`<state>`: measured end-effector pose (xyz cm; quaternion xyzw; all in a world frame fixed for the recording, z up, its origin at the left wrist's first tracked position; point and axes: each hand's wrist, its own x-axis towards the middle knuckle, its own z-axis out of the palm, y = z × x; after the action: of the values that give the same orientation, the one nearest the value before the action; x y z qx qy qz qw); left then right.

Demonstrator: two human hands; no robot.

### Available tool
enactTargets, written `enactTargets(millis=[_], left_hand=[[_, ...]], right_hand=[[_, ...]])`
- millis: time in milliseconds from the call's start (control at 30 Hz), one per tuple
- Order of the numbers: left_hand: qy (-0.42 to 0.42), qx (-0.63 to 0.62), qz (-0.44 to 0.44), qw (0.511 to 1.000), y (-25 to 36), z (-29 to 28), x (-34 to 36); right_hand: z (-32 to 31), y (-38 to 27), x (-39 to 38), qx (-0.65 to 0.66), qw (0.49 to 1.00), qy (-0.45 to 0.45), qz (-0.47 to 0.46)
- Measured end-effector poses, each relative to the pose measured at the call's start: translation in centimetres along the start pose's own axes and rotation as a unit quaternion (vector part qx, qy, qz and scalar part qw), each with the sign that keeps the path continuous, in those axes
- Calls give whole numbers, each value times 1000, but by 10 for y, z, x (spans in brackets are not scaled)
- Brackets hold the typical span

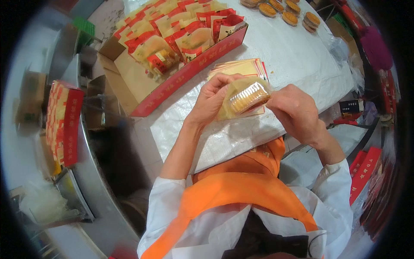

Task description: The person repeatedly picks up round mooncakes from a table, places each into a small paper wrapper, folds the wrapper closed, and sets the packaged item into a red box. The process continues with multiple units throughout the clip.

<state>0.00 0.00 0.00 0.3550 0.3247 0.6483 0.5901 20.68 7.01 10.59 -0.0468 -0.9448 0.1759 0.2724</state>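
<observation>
My left hand [211, 99] is closed on the edge of a yellowish translucent paper bag [228, 110]. A golden pastry in shiny clear ridged plastic [249, 96] lies at the bag's middle, between my hands; whether it is fully inside, I cannot tell. My right hand [297, 112] has its fingers closed at the right end of the plastic-covered pastry. Beneath them is a stack of cream-and-red flat bags [235, 67] on the white woven sheet covering the table [181, 146].
A long red cardboard box [189, 71] of filled bags stands at upper left. Several round pastries [289, 18] lie at the far right of the table. A steel counter [108, 185] at left carries another red box [73, 125]. Red boxes [364, 168] sit at lower right.
</observation>
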Motion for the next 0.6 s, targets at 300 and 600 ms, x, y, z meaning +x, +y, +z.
enactTargets(millis=[300, 600], left_hand=[[69, -16, -52, 996, 10, 10, 20], [43, 30, -80, 995, 24, 45, -6]], right_hand=[[10, 7, 15, 35, 996, 76, -1], [18, 15, 21, 148, 977, 108, 109]])
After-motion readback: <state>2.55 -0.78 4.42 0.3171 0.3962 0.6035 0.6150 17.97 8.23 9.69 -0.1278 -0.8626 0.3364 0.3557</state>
